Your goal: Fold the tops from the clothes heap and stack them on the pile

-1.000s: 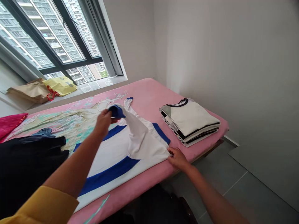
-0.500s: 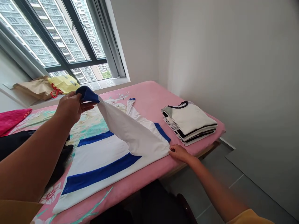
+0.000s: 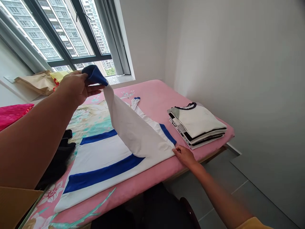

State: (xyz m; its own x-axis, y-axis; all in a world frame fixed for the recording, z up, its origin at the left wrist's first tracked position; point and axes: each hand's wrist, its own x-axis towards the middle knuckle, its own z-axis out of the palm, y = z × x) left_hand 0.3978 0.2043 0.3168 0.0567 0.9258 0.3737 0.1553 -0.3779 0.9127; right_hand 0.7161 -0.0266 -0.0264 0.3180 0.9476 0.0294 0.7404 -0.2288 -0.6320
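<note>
A white shirt with blue stripes (image 3: 105,159) lies flat on the pink bed sheet (image 3: 152,95). My left hand (image 3: 73,86) is raised above the bed and is closed on the blue cuff (image 3: 95,74) of the shirt's sleeve, so the white sleeve (image 3: 133,127) hangs stretched down to the shoulder. My right hand (image 3: 184,156) rests near the bed's front edge, fingers pressed on the shirt's shoulder corner where the sleeve begins.
A stack of folded white and black shirts (image 3: 197,124) sits at the bed's right end. Dark clothes (image 3: 57,159) and a pink cloth (image 3: 11,113) lie at the left. Paper bags (image 3: 39,82) stand on the window sill. Grey floor lies to the right.
My left hand has lifted the blue cuff up and toward me, pulling the sleeve taut. My right hand has stayed on the shoulder corner.
</note>
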